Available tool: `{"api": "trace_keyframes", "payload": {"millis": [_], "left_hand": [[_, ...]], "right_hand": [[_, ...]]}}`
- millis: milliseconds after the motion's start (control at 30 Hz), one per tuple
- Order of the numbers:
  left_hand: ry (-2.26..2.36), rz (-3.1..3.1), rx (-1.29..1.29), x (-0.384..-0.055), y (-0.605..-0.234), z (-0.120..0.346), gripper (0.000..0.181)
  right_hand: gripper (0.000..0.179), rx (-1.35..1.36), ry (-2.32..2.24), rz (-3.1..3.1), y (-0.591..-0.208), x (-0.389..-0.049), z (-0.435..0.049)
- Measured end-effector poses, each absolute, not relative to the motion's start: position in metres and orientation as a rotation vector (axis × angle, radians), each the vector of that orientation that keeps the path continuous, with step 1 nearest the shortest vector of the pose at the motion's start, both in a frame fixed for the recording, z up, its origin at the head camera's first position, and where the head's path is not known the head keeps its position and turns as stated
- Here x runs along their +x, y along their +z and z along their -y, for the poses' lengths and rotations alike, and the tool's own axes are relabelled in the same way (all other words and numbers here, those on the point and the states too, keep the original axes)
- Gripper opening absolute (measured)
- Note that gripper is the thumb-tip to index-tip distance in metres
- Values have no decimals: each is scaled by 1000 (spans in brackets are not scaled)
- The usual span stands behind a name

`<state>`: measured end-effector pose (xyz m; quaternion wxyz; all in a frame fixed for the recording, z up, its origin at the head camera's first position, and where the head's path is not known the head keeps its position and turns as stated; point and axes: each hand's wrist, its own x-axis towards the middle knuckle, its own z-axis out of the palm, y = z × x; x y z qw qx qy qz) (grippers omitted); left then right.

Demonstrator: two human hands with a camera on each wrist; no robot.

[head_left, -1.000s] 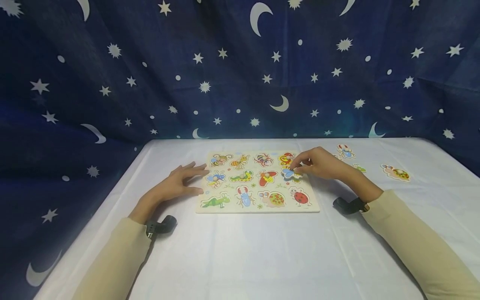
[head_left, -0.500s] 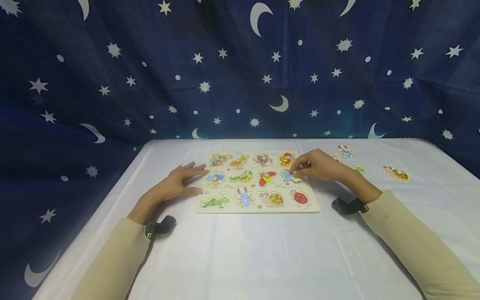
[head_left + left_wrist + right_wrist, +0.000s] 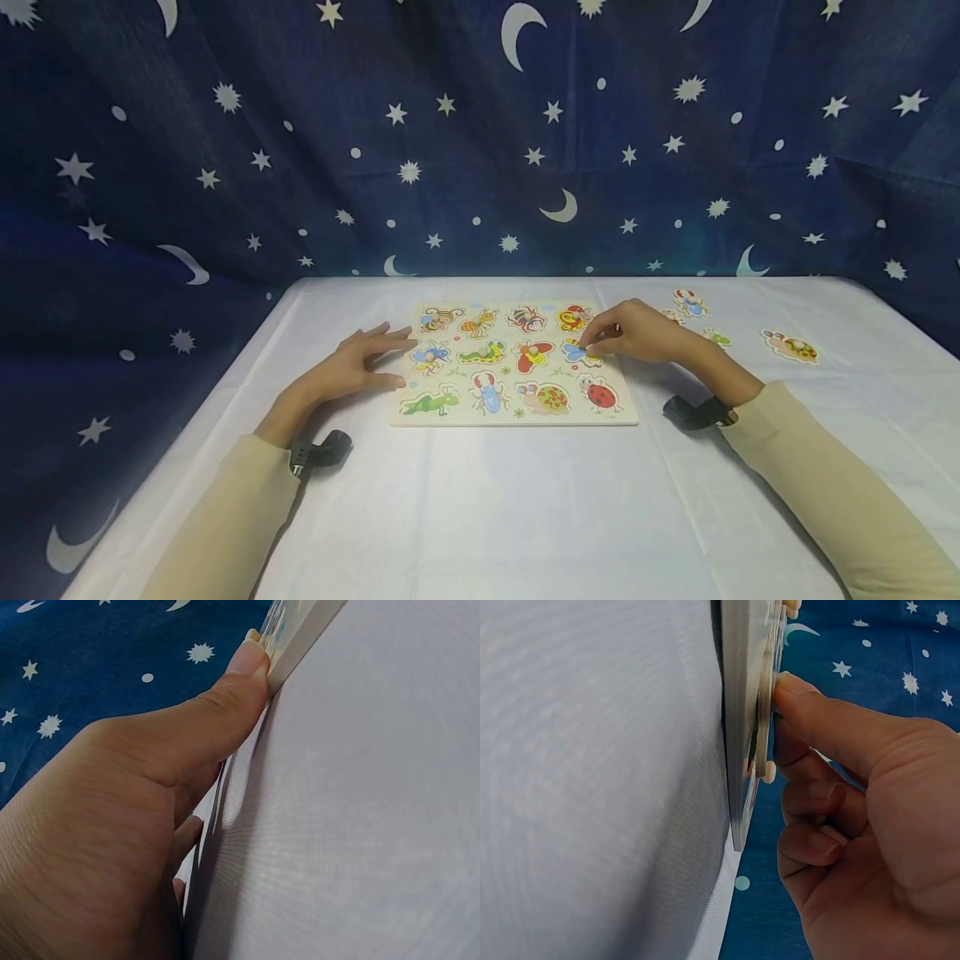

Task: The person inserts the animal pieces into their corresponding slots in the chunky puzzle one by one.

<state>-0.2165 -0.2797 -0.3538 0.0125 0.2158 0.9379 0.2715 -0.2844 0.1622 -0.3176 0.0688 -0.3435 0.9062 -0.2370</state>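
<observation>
A wooden insect puzzle board [image 3: 465,419] lies on the white-covered table. My right hand [image 3: 637,329] pinches the blue-winged insect puzzle piece [image 3: 573,352] between thumb and index finger, over the right end of the middle row. The other fingers curl in toward the palm in the right wrist view. My left hand [image 3: 348,367] lies at the board's left side with fingers spread, and its thumb [image 3: 244,671] touches the board's edge. Knobbed pieces such as the caterpillar [image 3: 487,353] and spider [image 3: 527,318] sit on the upper rows. The bottom row shows pictures without knobs.
Loose pieces lie right of the board: a stag beetle [image 3: 692,303], a snail [image 3: 792,347] and a green one [image 3: 716,337] partly behind the right forearm. A dark blue curtain [image 3: 465,167] with moons and stars hangs behind the table.
The blue-winged piece, tilted over the board a second ago, has come down and lies flatter in the right hand's pinch, shifting slightly. The left hand stays in place.
</observation>
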Motion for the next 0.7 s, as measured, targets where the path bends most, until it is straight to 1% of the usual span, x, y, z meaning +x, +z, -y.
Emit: {"api": "trace_keyframes", "payload": {"millis": [333, 700], "left_hand": [[833, -2926, 666, -217, -354, 280, 67], [838, -2925, 701, -218, -354, 281, 66]], "right_hand": [[15, -1013, -735, -2727, -319, -285, -162], [13, -1064, -736, -2709, -322, -287, -162]]}}
